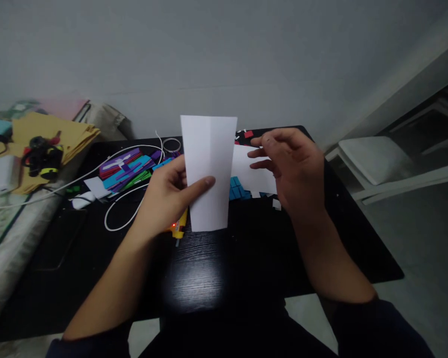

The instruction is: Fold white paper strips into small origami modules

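Left hand (pixel 168 191): grip closed on a white, creased paper sheet (pixel 209 149), thumb in front, fingers behind, apparently steadying it upright above the black wood-grained table (pixel 254 258) | right hand (pixel 300 171): grip loosely open, nothing visibly held, just beside the sheet

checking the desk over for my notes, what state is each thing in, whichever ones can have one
creased paper: held upright, crease running lengthwise
left grip: closed on the creased paper
right grip: open, fingers loosely bent
yellow tool: small light lit, partly hidden
coloured strips: piled loosely
white cable: looped
white sheet: partly covered
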`<control>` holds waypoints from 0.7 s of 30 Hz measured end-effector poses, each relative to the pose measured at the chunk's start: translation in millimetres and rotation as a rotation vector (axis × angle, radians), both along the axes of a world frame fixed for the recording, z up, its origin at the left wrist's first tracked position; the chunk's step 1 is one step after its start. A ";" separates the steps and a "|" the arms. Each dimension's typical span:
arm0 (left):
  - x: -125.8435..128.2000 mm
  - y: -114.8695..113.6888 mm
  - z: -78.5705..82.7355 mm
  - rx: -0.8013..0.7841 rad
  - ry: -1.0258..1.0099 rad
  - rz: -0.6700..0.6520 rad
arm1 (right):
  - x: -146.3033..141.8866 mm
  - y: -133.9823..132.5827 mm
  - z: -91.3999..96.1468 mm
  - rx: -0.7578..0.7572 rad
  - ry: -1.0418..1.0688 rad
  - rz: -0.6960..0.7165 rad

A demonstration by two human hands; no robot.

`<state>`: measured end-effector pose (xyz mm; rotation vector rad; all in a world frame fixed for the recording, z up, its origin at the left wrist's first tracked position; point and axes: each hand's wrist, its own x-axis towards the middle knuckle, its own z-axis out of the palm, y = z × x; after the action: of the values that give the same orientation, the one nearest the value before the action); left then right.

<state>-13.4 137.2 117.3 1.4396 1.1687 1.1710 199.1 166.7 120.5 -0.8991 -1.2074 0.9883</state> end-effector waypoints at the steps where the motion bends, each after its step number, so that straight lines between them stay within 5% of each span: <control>1: -1.1 1.3 -0.2 0.005 -0.026 0.018 | -0.8 0.5 0.8 0.013 -0.020 0.004; 9: -5.7 10.1 -20.0 -0.097 -0.144 -0.044 | -0.5 -0.3 -12.7 -0.065 -0.210 0.204; 15: -5.0 11.5 -29.7 -0.183 -0.132 -0.108 | 4.4 3.2 -20.8 -0.233 -0.096 0.428; 17: -0.8 10.1 -37.8 -0.236 -0.095 -0.195 | 4.3 6.3 -25.5 -0.223 -0.137 0.370; 20: 8.3 8.4 -49.7 -0.263 -0.104 -0.280 | 3.0 11.6 -33.5 -0.113 -0.277 0.013; 21: 11.1 8.5 -52.4 -0.262 -0.142 -0.275 | 2.4 12.8 -35.5 -0.128 -0.303 -0.007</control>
<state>-2.3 145.7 64.9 1.2499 0.9524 0.8787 201.5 179.5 85.0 -1.1847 -1.4048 0.9546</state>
